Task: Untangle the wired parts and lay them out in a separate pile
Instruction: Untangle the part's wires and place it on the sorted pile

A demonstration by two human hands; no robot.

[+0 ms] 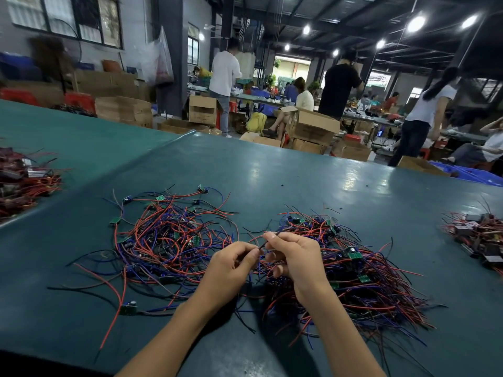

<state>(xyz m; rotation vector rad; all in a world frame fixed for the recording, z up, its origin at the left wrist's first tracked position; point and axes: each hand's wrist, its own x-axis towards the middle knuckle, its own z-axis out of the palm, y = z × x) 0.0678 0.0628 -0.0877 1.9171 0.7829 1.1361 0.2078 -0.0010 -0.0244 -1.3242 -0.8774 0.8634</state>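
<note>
1. Both hands meet over the gap between two heaps on the green table (299,180). The dense tangle of wired parts (364,278) is under and to the right of them. A looser spread of wired parts (168,235) lies to the left.
2. The left hand (231,263) has its thumb and forefinger pinched on a thin dark wire (268,240), and its other fingers are curled under.
3. The right hand (295,254) pinches the same wire a little higher up and farther from the person. Its lower fingers are loosely bent over the strands beneath.
4. The short stretch between the two pinches slants up and away from left fingertips to right. Below the hands I lose it among blue and red strands at the near-left edge of the dense tangle.
5. My guess is the part must come out leftward, away from the tangle. The left hand is nearer the looser spread, which looks to be the separate pile.
6. Both forearms reach in from the near edge, wrists close together and palms turned towards each other.
</note>
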